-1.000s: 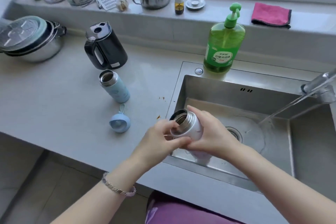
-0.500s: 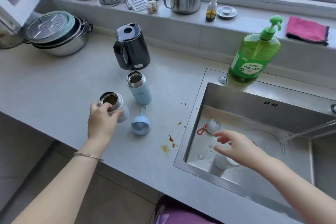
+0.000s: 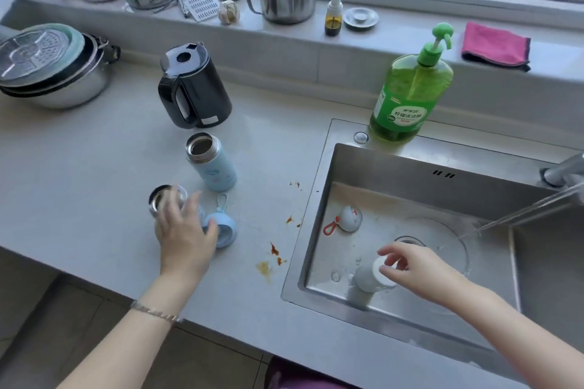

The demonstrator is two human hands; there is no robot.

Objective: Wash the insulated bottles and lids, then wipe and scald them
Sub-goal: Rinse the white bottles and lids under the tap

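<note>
- Half a second ago the left hand point(image 3: 185, 235) was wrapped round the white bottle point(image 3: 164, 199) on the counter; now its fingers are spread and loose over that bottle, which stands upright with its steel mouth open. Motion blur hides whether any finger touches it.
- The right hand point(image 3: 417, 271), earlier hovering empty over the sink point(image 3: 392, 164), now has its fingertips pinched on a white inner cup point(image 3: 371, 275) lying near the sink's front wall, beside the drain.
- A second ago both hands held the white bottle together at the sink's edge; now they are well apart, one on each side of the counter edge.
- The white lid point(image 3: 349, 218) with its red loop lies on the sink floor as before.
- The light blue bottle point(image 3: 212, 166) stands open on the counter in front of the black kettle point(image 3: 194, 88); its blue lid point(image 3: 222, 229) lies just beside the left hand, unchanged.
- Water runs from the tap point(image 3: 565, 169) in a thin stream into the sink.
- Brown stains point(image 3: 273, 257) mark the counter between the lid and the sink.
- The green dish soap bottle point(image 3: 410, 88) at the sink's back corner bears a label in Chinese characters, 柠檬洗洁精; the smaller print is too fine to read.
- The blue bottle carries a faint printed motif that I cannot make out.
- A pink cloth point(image 3: 494, 44) lies on the windowsill.
</note>
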